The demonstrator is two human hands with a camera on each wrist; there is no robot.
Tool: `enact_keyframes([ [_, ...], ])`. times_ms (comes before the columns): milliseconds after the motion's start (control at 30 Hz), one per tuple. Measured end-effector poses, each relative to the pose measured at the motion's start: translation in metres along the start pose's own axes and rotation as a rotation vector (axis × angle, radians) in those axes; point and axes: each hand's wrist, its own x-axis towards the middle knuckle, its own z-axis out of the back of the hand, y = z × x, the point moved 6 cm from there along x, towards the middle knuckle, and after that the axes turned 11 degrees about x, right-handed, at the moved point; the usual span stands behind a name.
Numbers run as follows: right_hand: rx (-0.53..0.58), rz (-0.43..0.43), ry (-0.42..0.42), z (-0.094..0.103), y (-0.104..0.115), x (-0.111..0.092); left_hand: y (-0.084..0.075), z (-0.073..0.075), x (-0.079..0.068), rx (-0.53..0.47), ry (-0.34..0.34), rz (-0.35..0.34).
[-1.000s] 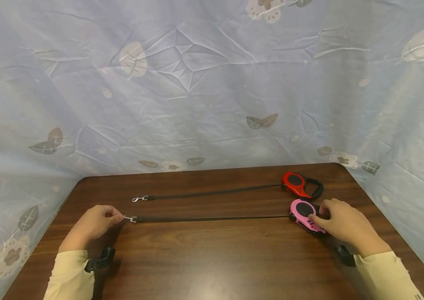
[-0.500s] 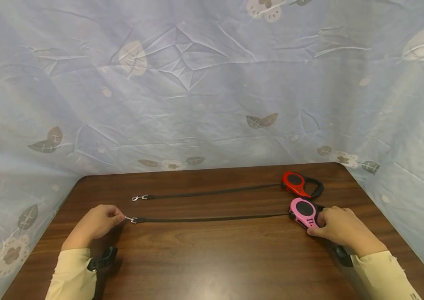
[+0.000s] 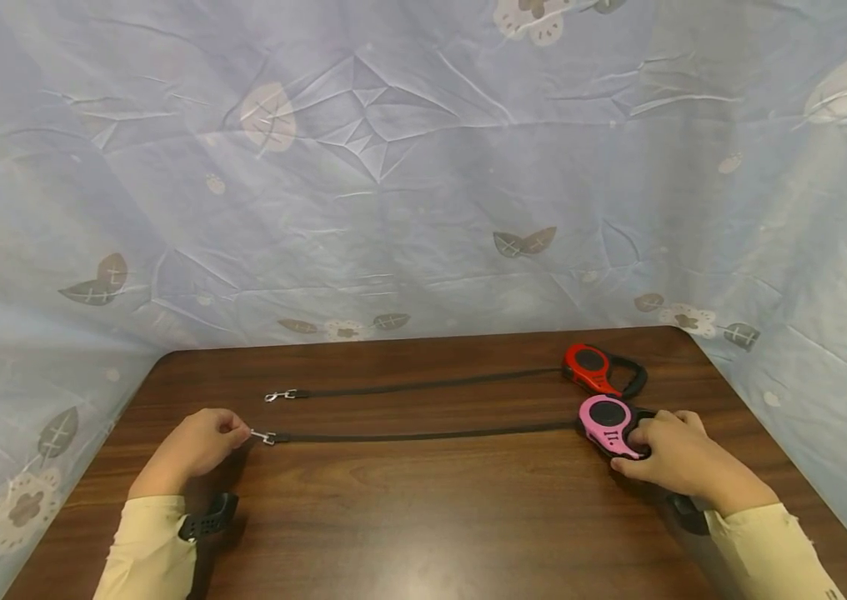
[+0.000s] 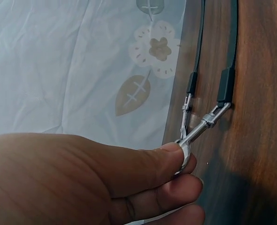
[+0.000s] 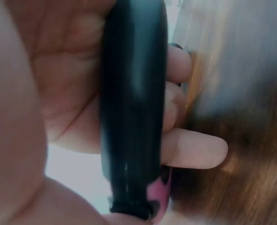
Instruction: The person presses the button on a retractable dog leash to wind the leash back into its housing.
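The left hand (image 3: 194,443) pinches a shiny metal snap hook (image 4: 200,129); the right hand (image 3: 682,458) curls round the smooth black grip (image 5: 134,93) of a pink, rounded retractable leash (image 3: 606,415) at the right of the glossy, wood-grained tabletop (image 3: 423,517); a flat black strap (image 3: 431,435) runs nearly straight between the 2 hands; a red retractable leash (image 3: 587,360) with a looped handle (image 3: 641,380) lies just beyond.

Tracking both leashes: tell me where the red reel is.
In the head view, the red reel lies at the back right of the table, just beyond the pink reel.
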Motion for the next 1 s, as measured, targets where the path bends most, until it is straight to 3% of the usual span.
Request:
enact_keyframes([
  [233, 0.003, -0.004, -0.013, 0.004, 0.004, 0.0, -0.002, -0.002, 0.0, 0.001, -0.011, -0.008],
  [433, -0.06, 0.03, -0.056, 0.008, 0.012, 0.0, -0.003, -0.001, 0.0, -0.007, -0.008, -0.005],
  [733, 0.071, 0.062, -0.059, 0.009, 0.02, -0.002, -0.004, 0.002, 0.0, 0.001, -0.018, -0.007],
  [1000, -0.037, 0.134, -0.086, 0.01, 0.026, 0.0, -0.002, 0.011, -0.002, -0.019, -0.075, 0.022],
])
